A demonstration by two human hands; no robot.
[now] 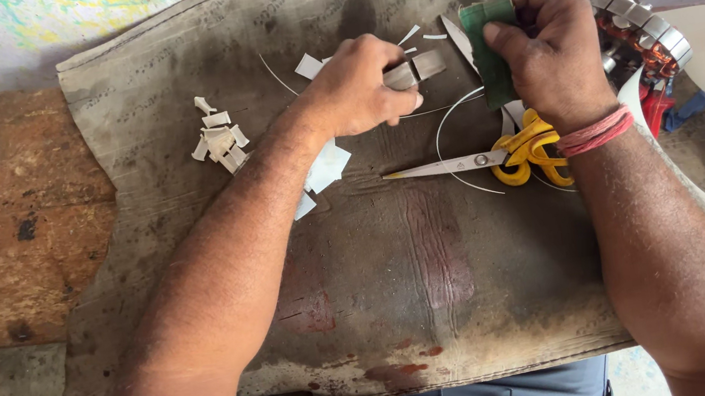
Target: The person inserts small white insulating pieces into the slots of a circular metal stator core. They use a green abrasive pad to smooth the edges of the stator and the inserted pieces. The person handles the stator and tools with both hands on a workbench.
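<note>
Two hands over a stained mat [361, 260] on the worktop: left hand [356, 88], grip closed on a small grey piece [414, 70]; right hand [545, 41] pinches a green pad [491, 62]. Yellow-handled scissors [492, 158] lie just below.

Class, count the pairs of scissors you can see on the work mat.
1. The yellow-handled metal scissors lie on the grey cloth mat, just below the right hand; others may be hidden under hands.

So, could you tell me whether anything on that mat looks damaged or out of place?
The mat is worn, with reddish stains near its front edge. Paper scraps lie scattered, and thin offcuts curl around the scissors. Otherwise nothing stands out.
</note>
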